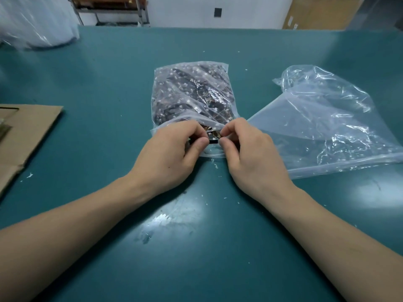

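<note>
A packed bag (192, 92) lies at the middle of the tabletop (109, 73), with folded cloth (181, 105) inside it. At the bag's 6 o'clock end, the left hand (172, 153) sits at 7 o'clock and the right hand (253, 155) at 5 o'clock, both pinching the near edge, fingertips close together. An empty bag (316, 127) lies at 3 o'clock, just beside the packed one. A cardboard sheet (28, 131) lies well apart at 9 o'clock, at the tabletop's edge. A plastic bundle (37, 20) sits at 10 o'clock on the far corner. Beyond the tabletop, a rack (111, 9) stands at 11 o'clock and a carton (320, 14) at 1 o'clock.
</note>
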